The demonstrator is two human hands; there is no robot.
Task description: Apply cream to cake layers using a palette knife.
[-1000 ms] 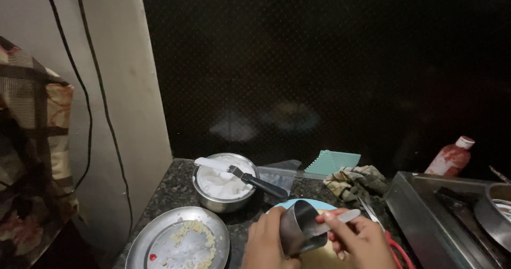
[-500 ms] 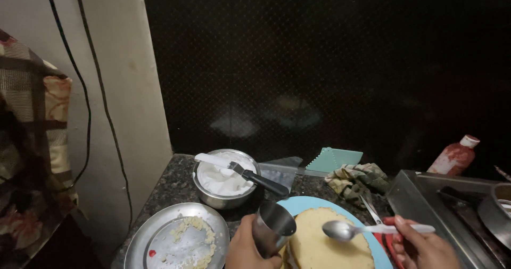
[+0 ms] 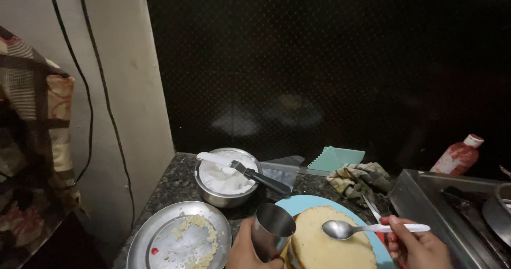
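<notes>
At the bottom edge of the dark stone counter (image 3: 175, 181), the left hand (image 3: 246, 250) is wrapped around a small steel cup (image 3: 272, 230), gripping it from the left and below. The cup leans a little toward the person, its open mouth up, and its side touches the left edge of a round sponge cake (image 3: 330, 245). I cannot see what is inside the cup. The right hand (image 3: 420, 247) pinches the white handle of a metal spoon (image 3: 367, 228) between thumb and fingers. The spoon lies nearly level, its bowl out to the left, hovering just above the cake's right half; whether it touches the crumb I cannot tell.

The cake is pale yellow, flat-topped, with a browner rim, and it sits on a light blue plate (image 3: 298, 204) that shows around its upper edge.

Behind the cup stands a steel bowl of white cream (image 3: 226, 179) with a black-handled spatula (image 3: 242, 171) resting across it, blade smeared white. To the left lies a steel plate (image 3: 178, 238) with crumbs and a red speck. Further back are a teal toothed scraper (image 3: 336, 159), a crumpled checked cloth (image 3: 357, 177), and a red-stained squeeze bottle (image 3: 458, 155) by the steel stove (image 3: 426, 194) on the right.
</notes>
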